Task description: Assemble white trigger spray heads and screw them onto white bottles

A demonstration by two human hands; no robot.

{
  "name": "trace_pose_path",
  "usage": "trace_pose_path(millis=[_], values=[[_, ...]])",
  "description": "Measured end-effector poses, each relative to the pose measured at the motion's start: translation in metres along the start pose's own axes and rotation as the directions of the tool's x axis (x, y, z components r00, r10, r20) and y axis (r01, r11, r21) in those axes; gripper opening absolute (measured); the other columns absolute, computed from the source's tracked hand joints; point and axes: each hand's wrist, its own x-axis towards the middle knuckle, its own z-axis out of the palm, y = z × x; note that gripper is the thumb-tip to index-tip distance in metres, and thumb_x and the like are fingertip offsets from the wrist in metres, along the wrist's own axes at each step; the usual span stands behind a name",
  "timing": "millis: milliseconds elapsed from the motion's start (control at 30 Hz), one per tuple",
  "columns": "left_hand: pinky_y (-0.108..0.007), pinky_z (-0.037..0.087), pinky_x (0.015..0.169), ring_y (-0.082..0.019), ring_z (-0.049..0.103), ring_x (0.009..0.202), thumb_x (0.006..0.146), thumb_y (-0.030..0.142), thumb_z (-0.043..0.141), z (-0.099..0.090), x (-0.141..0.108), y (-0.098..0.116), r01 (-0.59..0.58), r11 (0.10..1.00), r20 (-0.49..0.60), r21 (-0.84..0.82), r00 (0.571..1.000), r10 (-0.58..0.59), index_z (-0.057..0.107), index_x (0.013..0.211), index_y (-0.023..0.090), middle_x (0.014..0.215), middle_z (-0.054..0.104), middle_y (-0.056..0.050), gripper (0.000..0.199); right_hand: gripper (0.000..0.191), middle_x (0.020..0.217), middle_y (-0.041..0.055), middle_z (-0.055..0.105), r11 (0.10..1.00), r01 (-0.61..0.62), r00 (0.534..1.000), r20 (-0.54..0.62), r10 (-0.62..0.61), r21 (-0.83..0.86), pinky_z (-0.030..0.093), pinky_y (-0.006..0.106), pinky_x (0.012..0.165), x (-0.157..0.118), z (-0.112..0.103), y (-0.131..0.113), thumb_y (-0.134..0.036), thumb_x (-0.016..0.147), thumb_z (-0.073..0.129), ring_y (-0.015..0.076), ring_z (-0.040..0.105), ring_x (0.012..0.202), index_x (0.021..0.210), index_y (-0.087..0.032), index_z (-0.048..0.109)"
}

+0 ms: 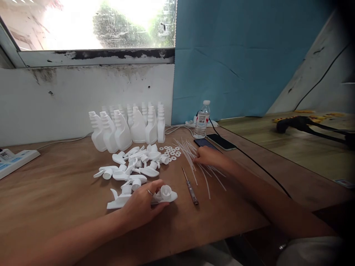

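My left hand (pixel 145 201), with a ring on one finger, is closed around a white spray trigger head (pixel 166 192) just above the table. The round cap of that head faces up. Another trigger head (pixel 119 201) lies to the left of this hand, and a pile of several more (pixel 135 166) is beyond it. My right hand (pixel 208 156) reaches into a fan of thin white plastic tubes (pixel 191 157), its fingertips pinched together on them. How many tubes it grips is hidden. Between the hands lies a screwdriver (pixel 190 188) with a clear handle.
Small white ring washers (pixel 172 152) are grouped beside the pile. Several white spray bottles (pixel 123 129) stand by the wall. A water bottle (pixel 202 120), a phone (pixel 221 141) with a black cable, and a darker phone (pixel 205 143) are at the back right. A power strip (pixel 19 162) lies far left.
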Motion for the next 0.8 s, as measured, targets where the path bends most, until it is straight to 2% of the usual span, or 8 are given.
trace_pose_path(millis=[167, 300, 333, 400, 467, 533, 633, 800], values=[[-0.031, 0.052, 0.080, -0.020, 0.064, 0.092, 0.083, 0.026, 0.063, -0.001, 0.002, 0.000, -0.076, 0.997, -0.005, 0.028, 0.997, 0.076, 0.045, 0.126, 0.022, 0.106, 0.066, -0.004, 0.047, 0.026, 0.054, 0.0051, 0.052, 0.998, 0.005, 1.000, -0.021, -0.003, 0.060, 0.027, 0.026, 0.050, 0.000, 0.000, 0.000, -0.024, 0.076, 0.058, 0.0153, 0.052, 0.051, 0.053, -0.015, 0.051], [-0.031, 0.052, 0.081, -0.019, 0.063, 0.095, 0.083, 0.023, 0.063, 0.000, 0.002, 0.000, -0.106, 0.994, -0.002, 0.040, 0.994, 0.106, 0.047, 0.125, 0.024, 0.109, 0.064, -0.004, 0.045, 0.027, 0.066, 0.0045, 0.059, 0.951, 0.118, 0.975, -0.215, -0.056, 0.287, 0.035, 0.024, 0.053, -0.010, -0.011, -0.015, -0.030, 0.091, 0.044, 0.0137, 0.056, 0.057, 0.070, -0.015, 0.051], [-0.031, 0.052, 0.082, -0.019, 0.062, 0.096, 0.083, 0.022, 0.063, 0.000, 0.002, -0.001, -0.109, 0.993, -0.003, 0.040, 0.994, 0.109, 0.048, 0.125, 0.024, 0.109, 0.064, -0.004, 0.045, 0.027, 0.071, 0.0040, 0.061, 0.870, 0.209, 0.958, -0.273, -0.090, 0.447, 0.037, 0.023, 0.052, -0.014, -0.013, -0.021, -0.034, 0.094, 0.040, 0.0124, 0.056, 0.055, 0.077, -0.016, 0.050], [-0.031, 0.052, 0.082, -0.020, 0.062, 0.096, 0.082, 0.022, 0.064, 0.000, 0.002, -0.001, -0.111, 0.993, -0.002, 0.043, 0.994, 0.111, 0.048, 0.124, 0.023, 0.110, 0.064, -0.004, 0.045, 0.027, 0.080, 0.0041, 0.064, 0.508, 0.411, 0.912, -0.350, -0.216, 0.757, 0.043, 0.024, 0.050, -0.024, -0.014, -0.036, -0.042, 0.096, 0.040, 0.0120, 0.059, 0.053, 0.086, -0.017, 0.046], [-0.032, 0.052, 0.080, -0.020, 0.063, 0.092, 0.082, 0.023, 0.065, 0.000, 0.002, -0.001, -0.104, 0.993, 0.007, 0.052, 0.995, 0.103, 0.049, 0.124, 0.023, 0.106, 0.065, -0.004, 0.044, 0.026, 0.088, 0.0057, 0.065, 0.122, 0.481, 0.837, -0.413, -0.360, 0.868, 0.051, 0.028, 0.056, -0.034, -0.011, -0.051, -0.044, 0.095, 0.046, 0.0154, 0.066, 0.063, 0.091, -0.018, 0.044], [-0.032, 0.052, 0.078, -0.020, 0.063, 0.089, 0.082, 0.024, 0.065, 0.000, 0.002, -0.001, -0.097, 0.994, 0.012, 0.058, 0.995, 0.096, 0.049, 0.124, 0.022, 0.101, 0.065, -0.004, 0.044, 0.024, 0.091, 0.0064, 0.065, -0.061, 0.488, 0.767, -0.462, -0.445, 0.871, 0.055, 0.033, 0.066, -0.044, -0.004, -0.065, -0.040, 0.094, 0.052, 0.0170, 0.068, 0.073, 0.095, -0.017, 0.045], [-0.034, 0.051, 0.077, -0.021, 0.062, 0.088, 0.083, 0.026, 0.065, 0.001, 0.002, -0.002, -0.101, 0.993, 0.004, 0.063, 0.995, 0.101, 0.050, 0.125, 0.021, 0.100, 0.065, -0.006, 0.045, 0.018, 0.091, 0.0053, 0.064, -0.104, 0.515, 0.715, -0.493, -0.497, 0.851, 0.055, 0.032, 0.069, -0.058, 0.004, -0.080, -0.034, 0.096, 0.051, 0.0137, 0.066, 0.072, 0.097, -0.016, 0.047], [-0.035, 0.052, 0.078, -0.022, 0.063, 0.090, 0.083, 0.026, 0.063, 0.002, 0.001, -0.003, -0.110, 0.992, -0.003, 0.066, 0.994, 0.111, 0.051, 0.126, 0.021, 0.101, 0.066, -0.007, 0.045, 0.014, 0.087, 0.0041, 0.061, -0.005, 0.606, 0.667, -0.511, -0.542, 0.796, 0.053, 0.030, 0.072, -0.071, 0.010, -0.087, -0.028, 0.098, 0.046, 0.0118, 0.064, 0.074, 0.095, -0.015, 0.051]])
